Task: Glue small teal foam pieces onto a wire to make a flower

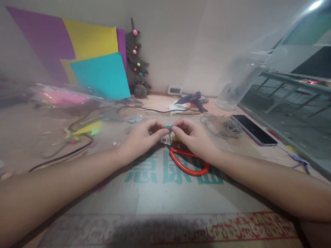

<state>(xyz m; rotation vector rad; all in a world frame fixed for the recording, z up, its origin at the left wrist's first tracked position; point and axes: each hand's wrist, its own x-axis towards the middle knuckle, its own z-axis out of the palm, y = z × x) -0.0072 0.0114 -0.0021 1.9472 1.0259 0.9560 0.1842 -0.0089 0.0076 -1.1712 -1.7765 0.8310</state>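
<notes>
Between my two hands is a small teal piece point(169, 127), too small to make out its kind, with a thin grey strand hanging below it. My left hand point(152, 134) pinches its left side between thumb and fingertips. The right side is pinched by my right hand point(187, 132) in the same way. Under my hands lie scissors with red handles point(188, 168), flat on the printed cardboard point(165, 199); their blades are partly hidden by my hands. Small teal scraps point(134, 120) lie just beyond my left hand.
A tangle of grey yarn point(231, 129) and a phone point(254, 130) lie to the right. At the back are a glue gun point(191, 100), a small digital clock point(175, 90) and a clear plastic jug point(230, 89). Coloured sheets point(100, 75) lean at back left; a black cable point(64, 156) crosses the left side.
</notes>
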